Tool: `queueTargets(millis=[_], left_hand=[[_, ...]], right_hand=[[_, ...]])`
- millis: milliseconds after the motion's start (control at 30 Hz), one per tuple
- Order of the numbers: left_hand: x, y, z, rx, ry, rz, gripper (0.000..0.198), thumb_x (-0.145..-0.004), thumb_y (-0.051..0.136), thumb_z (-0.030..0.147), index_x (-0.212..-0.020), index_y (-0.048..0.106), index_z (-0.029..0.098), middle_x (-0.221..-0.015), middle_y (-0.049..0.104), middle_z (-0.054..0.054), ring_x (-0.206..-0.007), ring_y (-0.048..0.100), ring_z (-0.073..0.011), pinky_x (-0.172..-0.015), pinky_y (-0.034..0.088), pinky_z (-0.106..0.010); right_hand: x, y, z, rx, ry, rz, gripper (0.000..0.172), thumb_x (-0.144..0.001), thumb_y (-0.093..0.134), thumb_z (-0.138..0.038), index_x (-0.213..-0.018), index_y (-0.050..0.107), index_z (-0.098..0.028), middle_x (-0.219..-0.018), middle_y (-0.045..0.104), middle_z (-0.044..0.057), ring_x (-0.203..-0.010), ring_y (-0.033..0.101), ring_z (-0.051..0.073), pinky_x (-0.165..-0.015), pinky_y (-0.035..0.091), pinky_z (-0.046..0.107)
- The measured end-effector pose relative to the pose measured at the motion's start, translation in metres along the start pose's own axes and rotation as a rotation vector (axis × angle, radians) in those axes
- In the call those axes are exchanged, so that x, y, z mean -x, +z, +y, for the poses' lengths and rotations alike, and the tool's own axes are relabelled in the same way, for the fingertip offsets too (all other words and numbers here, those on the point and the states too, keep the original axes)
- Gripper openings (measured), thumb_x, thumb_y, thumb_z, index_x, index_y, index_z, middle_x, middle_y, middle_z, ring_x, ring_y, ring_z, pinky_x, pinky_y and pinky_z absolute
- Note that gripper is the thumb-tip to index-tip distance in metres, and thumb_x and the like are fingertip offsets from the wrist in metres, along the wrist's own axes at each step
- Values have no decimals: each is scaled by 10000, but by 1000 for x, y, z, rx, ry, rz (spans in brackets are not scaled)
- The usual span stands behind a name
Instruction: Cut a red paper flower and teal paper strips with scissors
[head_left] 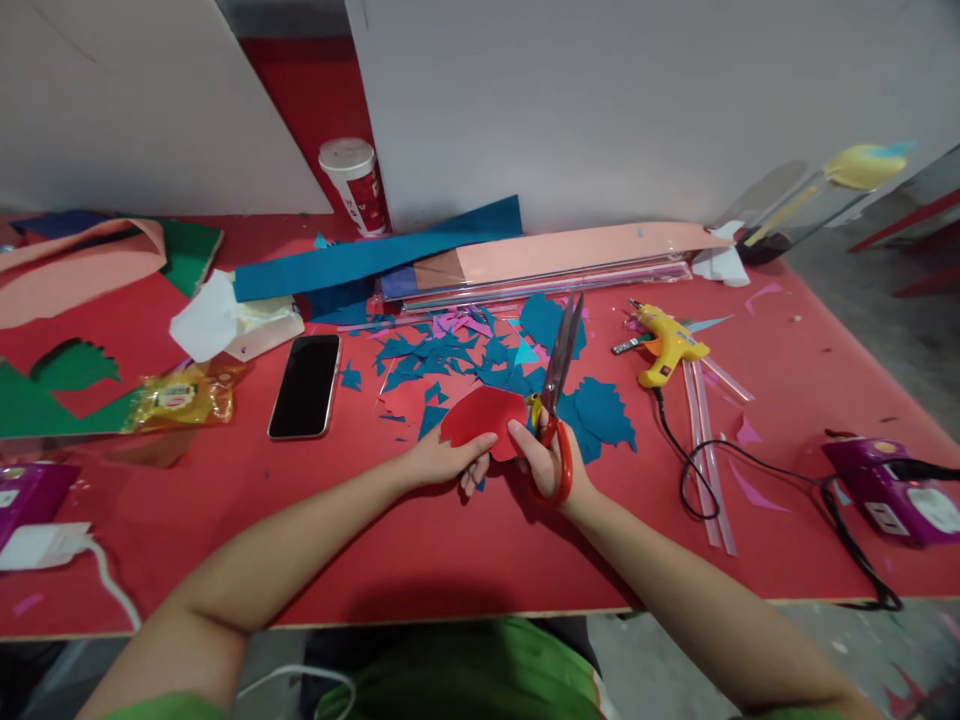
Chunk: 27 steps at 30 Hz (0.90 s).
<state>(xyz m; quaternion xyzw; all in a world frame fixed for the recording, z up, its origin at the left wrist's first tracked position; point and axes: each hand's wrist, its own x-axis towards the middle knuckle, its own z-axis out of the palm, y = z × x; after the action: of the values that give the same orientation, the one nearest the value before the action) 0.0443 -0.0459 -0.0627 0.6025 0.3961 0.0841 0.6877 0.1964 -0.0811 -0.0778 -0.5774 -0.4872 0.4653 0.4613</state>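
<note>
**Fingers close to the blades, clutter close to the cut**

On the red table, the black phone lies face up just left of the work. It sits near enough that a sliding forearm or drifting offcuts could nudge it.

The left hand pinches the lower edge of a rounded red paper piece, thumb on top and fingers curled under. The piece is lifted slightly off the table, in front of a heap of blue paper scraps. Those fingertips sit very near where the blades meet the paper. If the sheet is turned without shifting the grip, a fingertip could likely be nipped, and the thin paper may buckle or tear off-line.

The scissors stand at the piece's right edge, blades nearly together and pointing away. The right hand is closed through the red handle loops.

Further right, a yellow glue gun rests on the table, with its black cord looping toward the table edge over clear glue sticks. A right elbow swinging outward could snag that cord and drag the gun, whose nozzle may be hot.
</note>
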Motion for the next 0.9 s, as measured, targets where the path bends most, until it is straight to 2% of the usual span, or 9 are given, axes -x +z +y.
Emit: queueTargets(millis=[167,333,400,500,567,700,767,833,900], left_hand=[[1,0,4,19,8,19,620,-732,298,665,-439,475,148,-350,478,-8,-327,465,-85,-427,410,-214],[6,-6,9,-121,14,16,599,-815,272,541,-384,451,164,-322,448,-3,-327,450,-82,-457,407,-209],[9,-11,13,-188,32,55,588,-837,283,482,-371,455,167,-325,454,-3,-352,465,-80,-495,415,-198],[14,-23,21,-244,73,188,586,-860,280,427,-361,457,174,-336,474,-2,-368,462,-77,-533,422,-189],[17,-31,28,-267,98,313,569,-863,293,409,-370,460,179,-322,460,6,-353,442,-78,-522,416,-190],[26,-46,50,-352,125,397,546,-861,337,373,-374,467,163,-334,479,9,-395,478,-70,-593,429,-183],[30,-51,63,-363,112,395,530,-855,357,366,-382,470,156,-316,467,11,-379,476,-72,-524,408,-176],[32,-54,75,-375,80,350,513,-853,370,347,-392,473,145,-342,497,6,-376,482,-68,-510,410,-175],[32,-57,85,-359,68,353,493,-842,396,335,-394,467,140,-338,495,10,-361,481,-65,-484,407,-171]], right_hand=[[1,0,1,-71,20,7,270,-762,553,-374,-656,377,-199,-475,359,-90,-376,349,64,-396,326,217],[2,2,0,-149,66,-42,287,-750,575,-398,-659,389,-199,-430,366,-95,-346,367,67,-372,320,208],[2,4,1,-267,91,-65,282,-732,588,-422,-724,413,-200,-452,396,-96,-340,380,68,-367,328,207],[1,6,-1,-461,92,-153,343,-717,573,-501,-821,445,-200,-550,471,-72,-358,417,68,-360,340,204],[1,7,-3,-548,111,-235,392,-719,541,-560,-828,469,-191,-609,495,-47,-387,442,67,-359,340,197],[2,10,-4,-649,174,-324,385,-747,508,-576,-781,464,-195,-636,490,-32,-450,462,69,-401,351,189],[2,12,-1,-683,135,-348,366,-759,504,-566,-753,440,-205,-643,484,-32,-480,468,79,-425,364,197],[3,13,2,-685,73,-355,352,-762,507,-555,-745,434,-211,-663,484,-28,-515,481,91,-461,396,216],[3,12,5,-643,32,-349,331,-764,522,-531,-750,446,-210,-681,486,-19,-552,493,103,-508,429,237]])
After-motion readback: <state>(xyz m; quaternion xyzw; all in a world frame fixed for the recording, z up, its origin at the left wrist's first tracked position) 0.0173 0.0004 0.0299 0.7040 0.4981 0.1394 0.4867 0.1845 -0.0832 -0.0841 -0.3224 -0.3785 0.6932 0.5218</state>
